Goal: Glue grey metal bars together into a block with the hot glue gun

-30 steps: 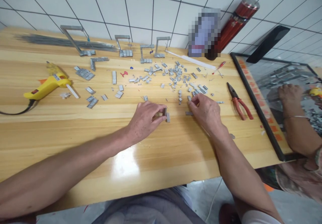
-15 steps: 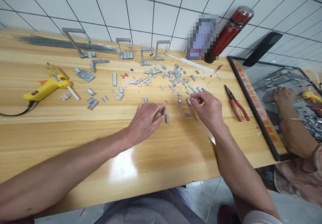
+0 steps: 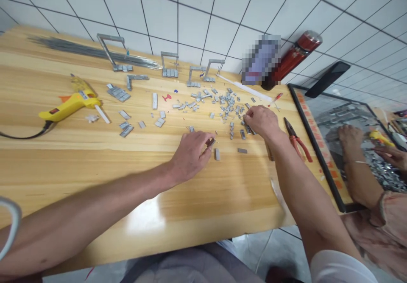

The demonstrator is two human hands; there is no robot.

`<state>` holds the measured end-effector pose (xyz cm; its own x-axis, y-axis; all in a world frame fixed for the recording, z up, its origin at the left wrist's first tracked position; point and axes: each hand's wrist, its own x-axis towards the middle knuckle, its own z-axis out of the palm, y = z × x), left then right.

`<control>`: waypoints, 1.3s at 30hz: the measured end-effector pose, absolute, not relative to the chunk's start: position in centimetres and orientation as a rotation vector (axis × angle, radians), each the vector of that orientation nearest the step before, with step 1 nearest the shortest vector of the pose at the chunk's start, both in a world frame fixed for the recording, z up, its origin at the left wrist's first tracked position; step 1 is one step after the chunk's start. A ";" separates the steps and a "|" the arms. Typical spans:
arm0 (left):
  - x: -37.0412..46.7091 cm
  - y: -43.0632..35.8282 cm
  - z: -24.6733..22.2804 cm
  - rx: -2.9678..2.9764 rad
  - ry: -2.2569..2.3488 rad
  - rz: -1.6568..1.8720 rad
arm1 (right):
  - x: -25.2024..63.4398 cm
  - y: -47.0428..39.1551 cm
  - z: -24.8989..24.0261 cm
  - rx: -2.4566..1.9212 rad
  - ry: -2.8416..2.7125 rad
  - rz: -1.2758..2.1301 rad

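Wooden table [image 3: 206,206] mid-frame; your left hand [image 3: 192,153], centre, pinches a grey strip [image 3: 210,142]; your right hand [image 3: 263,121], right of centre, by scattered pieces [image 3: 228,101], can't tell its grip.

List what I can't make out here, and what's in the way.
All in the head view:
Right hand: whether its fingertips pinch a metal piece; the hand covers this.
Pixelated object beside the red flask: its detail; blocks blur it.
Yellow glue gun: its cord's far end; left edge cuts it.
Pale curved thing: its full shape; left edge.
Orange marks: too small and blurred to read.
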<state>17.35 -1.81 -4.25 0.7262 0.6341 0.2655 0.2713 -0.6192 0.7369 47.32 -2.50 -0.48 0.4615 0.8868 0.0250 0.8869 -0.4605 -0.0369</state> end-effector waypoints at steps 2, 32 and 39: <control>17.4 -1.8 -4.2 2.229 0.679 0.680 | 47.6 -2.6 -0.2 -2.621 -1.590 0.014; 17.4 -1.7 -4.5 2.156 0.705 0.741 | 38.4 -10.5 -0.1 -1.311 -0.784 1.420; 17.5 -1.6 -4.4 2.175 0.713 0.721 | 38.6 -10.6 -0.5 -1.235 -0.676 1.471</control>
